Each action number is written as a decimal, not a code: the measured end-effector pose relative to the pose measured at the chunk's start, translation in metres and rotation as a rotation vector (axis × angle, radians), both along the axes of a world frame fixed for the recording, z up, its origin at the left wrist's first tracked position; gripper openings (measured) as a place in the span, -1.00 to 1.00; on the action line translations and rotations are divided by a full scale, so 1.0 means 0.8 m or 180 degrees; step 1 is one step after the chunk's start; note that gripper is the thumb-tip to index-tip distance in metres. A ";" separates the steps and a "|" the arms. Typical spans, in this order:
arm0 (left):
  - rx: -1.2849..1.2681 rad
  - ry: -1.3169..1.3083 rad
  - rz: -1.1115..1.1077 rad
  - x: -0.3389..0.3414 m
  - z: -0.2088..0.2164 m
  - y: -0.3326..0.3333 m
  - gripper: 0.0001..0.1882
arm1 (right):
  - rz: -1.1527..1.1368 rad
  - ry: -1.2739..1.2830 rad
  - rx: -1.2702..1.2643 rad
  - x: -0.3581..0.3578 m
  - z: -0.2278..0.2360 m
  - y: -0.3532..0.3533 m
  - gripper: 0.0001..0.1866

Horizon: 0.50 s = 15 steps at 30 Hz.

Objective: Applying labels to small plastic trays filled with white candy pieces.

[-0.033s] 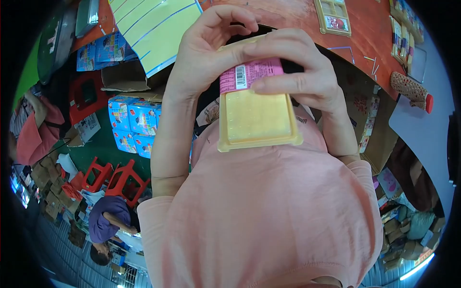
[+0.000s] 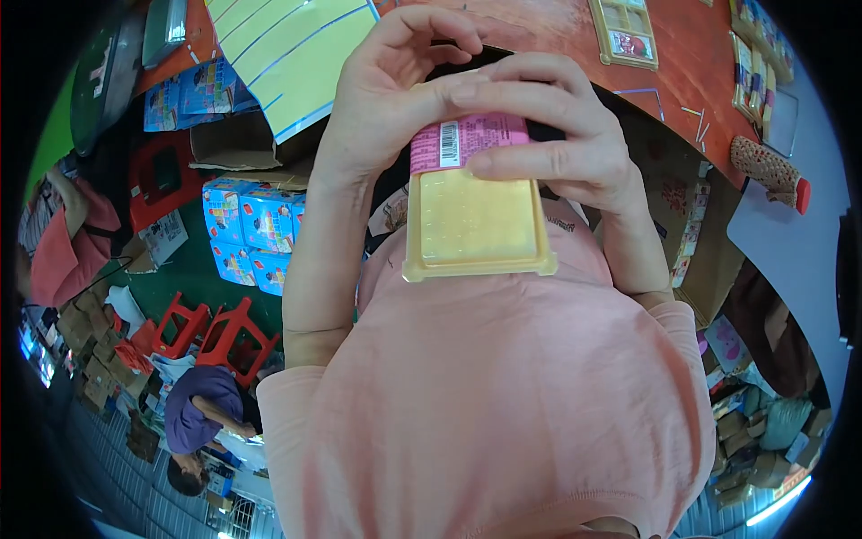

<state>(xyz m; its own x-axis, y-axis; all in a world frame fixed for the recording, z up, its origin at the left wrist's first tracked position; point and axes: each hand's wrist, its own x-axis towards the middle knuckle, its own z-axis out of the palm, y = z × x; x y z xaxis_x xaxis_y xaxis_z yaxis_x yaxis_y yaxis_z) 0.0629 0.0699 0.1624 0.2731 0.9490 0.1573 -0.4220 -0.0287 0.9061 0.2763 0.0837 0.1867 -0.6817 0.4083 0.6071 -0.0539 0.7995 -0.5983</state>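
yellow tray [image 2: 478,216] is gripped by the right hand [image 2: 600,148] while the left hand [image 2: 384,94] has fingers loosely curled.

The case [image 2: 480,220] is smooth, semi-glossy plastic, with a shiny printed band [image 2: 425,155] across it. The shirt [image 2: 494,386] is soft, matt cloth. The table [image 2: 548,25] has a smooth sheen. The carton [image 2: 235,148] is dull cardboard; the stacked packs [image 2: 268,220] look slick and glossy.
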 end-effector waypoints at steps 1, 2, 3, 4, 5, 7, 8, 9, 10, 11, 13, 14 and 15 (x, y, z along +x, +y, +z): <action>-0.0320 0.0007 0.0253 0.005 0.003 -0.005 -0.60 | -0.0098 0.0039 0.0039 -0.004 0.002 -0.002 -0.67; -0.0305 0.0011 0.0262 0.010 0.006 -0.006 -0.60 | -0.0089 0.0044 0.0053 -0.007 0.002 -0.003 -0.67; -0.0408 -0.0288 0.0507 0.014 0.008 -0.005 -0.61 | -0.0074 0.0076 0.0053 -0.008 0.002 -0.003 -0.67; -0.0500 -0.0590 0.0743 0.016 0.012 -0.003 -0.63 | -0.0065 0.0108 0.0064 -0.009 0.005 -0.003 -0.66; -0.0623 -0.1069 0.0668 0.016 0.014 0.000 -0.63 | -0.0044 0.0036 0.0163 -0.007 0.009 -0.001 -0.69; -0.0709 -0.0668 0.1044 0.014 0.015 0.002 -0.63 | -0.0130 -0.0057 -0.0042 0.001 0.008 -0.005 -0.72; -0.0842 -0.0270 0.1459 0.014 0.012 0.005 -0.63 | -0.0220 0.0004 -0.0150 0.008 0.006 -0.003 -0.73; -0.0667 0.0815 0.1839 0.000 -0.002 0.006 -0.60 | -0.0328 -0.0001 -0.0496 0.019 0.001 -0.001 -0.65; -0.0448 0.1883 0.2217 -0.022 -0.017 0.009 -0.57 | -0.0558 0.0098 -0.0738 0.031 0.006 0.000 -0.64; 0.0244 0.2959 0.2673 -0.040 -0.029 0.021 -0.53 | -0.0888 0.0229 -0.0972 0.042 0.002 0.001 -0.65; 0.0712 0.3991 0.3150 -0.082 -0.066 0.039 -0.44 | -0.1686 0.0444 -0.1509 0.061 0.012 -0.005 -0.66; 0.0438 0.4003 0.3155 -0.104 -0.091 0.046 -0.38 | -0.1839 0.0570 -0.2211 0.076 0.011 -0.001 -0.66; 0.0308 0.4447 0.3032 -0.116 -0.099 0.058 -0.34 | -0.2271 0.0516 -0.2039 0.092 0.017 0.010 -0.63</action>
